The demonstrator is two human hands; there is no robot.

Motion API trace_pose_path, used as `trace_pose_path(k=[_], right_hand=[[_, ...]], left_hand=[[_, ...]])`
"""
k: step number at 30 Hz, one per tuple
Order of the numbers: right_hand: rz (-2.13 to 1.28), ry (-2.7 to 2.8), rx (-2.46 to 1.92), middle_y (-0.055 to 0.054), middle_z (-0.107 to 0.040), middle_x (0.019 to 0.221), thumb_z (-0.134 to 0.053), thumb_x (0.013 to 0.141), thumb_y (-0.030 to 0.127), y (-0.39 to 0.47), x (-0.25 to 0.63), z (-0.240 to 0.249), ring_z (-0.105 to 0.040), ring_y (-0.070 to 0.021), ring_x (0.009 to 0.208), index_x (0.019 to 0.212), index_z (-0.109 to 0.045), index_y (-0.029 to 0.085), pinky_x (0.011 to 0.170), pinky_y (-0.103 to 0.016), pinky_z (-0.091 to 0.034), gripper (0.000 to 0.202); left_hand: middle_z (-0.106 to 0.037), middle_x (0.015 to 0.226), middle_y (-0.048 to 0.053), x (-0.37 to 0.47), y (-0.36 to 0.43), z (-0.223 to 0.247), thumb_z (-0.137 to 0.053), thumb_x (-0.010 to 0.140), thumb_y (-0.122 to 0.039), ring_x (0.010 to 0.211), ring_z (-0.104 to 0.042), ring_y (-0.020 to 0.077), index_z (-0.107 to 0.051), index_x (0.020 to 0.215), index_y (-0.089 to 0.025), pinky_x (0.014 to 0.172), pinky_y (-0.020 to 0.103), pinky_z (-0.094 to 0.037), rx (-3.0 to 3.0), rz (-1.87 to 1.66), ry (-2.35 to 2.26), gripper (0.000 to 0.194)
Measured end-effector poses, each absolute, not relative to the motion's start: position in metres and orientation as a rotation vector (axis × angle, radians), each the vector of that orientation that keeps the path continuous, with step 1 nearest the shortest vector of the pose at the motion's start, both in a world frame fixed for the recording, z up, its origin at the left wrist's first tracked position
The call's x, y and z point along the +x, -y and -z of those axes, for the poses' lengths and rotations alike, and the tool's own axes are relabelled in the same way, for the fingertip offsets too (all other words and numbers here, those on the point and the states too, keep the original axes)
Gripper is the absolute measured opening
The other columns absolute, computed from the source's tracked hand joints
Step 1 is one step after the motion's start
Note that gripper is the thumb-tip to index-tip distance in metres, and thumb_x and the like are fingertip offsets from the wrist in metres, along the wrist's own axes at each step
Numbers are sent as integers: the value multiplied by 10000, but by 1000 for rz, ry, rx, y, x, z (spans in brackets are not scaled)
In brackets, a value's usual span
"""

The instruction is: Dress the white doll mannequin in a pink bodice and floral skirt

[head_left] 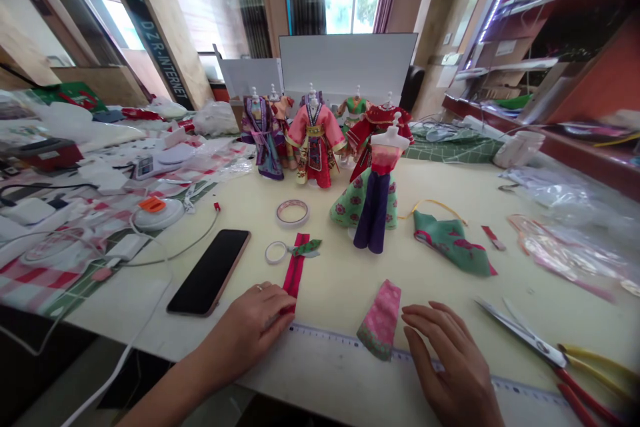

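Observation:
My left hand [255, 327] is closed at the near end of a red fabric strip [294, 270], which lies flat and runs away from me. A small green leaf-patterned scrap [306, 248] lies across that strip. My right hand [450, 357] rests palm down over the table with its fingers stretched out, holding nothing. Just left of its fingertips lies a pink fabric piece [383, 313] with a dark green hem. This piece partly covers a long ruler [330, 335] along the table's near side.
Scissors [543, 347] with red and yellow handles lie open at right. A phone [210, 272] is at left, near tape rolls [292, 212]. A mannequin in purple trousers [373, 213] stands mid-table, with several dressed ones behind. Green fabric [450, 240] lies to its right.

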State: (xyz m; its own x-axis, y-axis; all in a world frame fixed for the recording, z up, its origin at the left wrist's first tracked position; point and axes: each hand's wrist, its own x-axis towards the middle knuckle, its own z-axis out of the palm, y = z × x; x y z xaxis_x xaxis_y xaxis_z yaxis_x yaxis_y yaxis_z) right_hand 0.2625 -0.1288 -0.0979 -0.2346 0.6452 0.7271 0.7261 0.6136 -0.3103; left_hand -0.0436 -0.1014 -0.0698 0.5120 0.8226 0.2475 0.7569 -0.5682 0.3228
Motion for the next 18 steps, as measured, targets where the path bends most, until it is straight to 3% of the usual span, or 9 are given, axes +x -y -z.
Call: trace_pose_path(k=[4, 10, 18], right_hand=[[127, 1954, -1080, -76, -636, 917, -534, 851, 127, 129, 262, 97, -601, -209, 856, 946, -603, 170, 863, -428, -454, 125], [134, 1955, -1092, -77, -638, 924, -533, 855, 139, 128, 264, 99, -600, -217, 870, 951, -606, 173, 859, -426, -454, 126], [133, 1966, -1057, -88, -622, 941, -525, 862, 128, 128, 264, 100, -576, -213, 889, 969, -599, 155, 880, -418, -427, 133]], left_hand=[[-676, 935, 53, -47, 80, 55, -436, 909, -219, 880, -606, 166, -632, 983, -179, 795, 293, -482, 2494, -680, -1473, 213], [-649, 973, 86, -31, 35, 52, -476, 842, -146, 919, -571, 228, -649, 970, -167, 836, 389, -459, 2729, -392, -1573, 216], [-646, 824, 114, -23, 9, 58, -465, 806, -120, 877, -578, 270, -648, 782, -138, 797, 419, -436, 2693, -335, -1600, 186]])
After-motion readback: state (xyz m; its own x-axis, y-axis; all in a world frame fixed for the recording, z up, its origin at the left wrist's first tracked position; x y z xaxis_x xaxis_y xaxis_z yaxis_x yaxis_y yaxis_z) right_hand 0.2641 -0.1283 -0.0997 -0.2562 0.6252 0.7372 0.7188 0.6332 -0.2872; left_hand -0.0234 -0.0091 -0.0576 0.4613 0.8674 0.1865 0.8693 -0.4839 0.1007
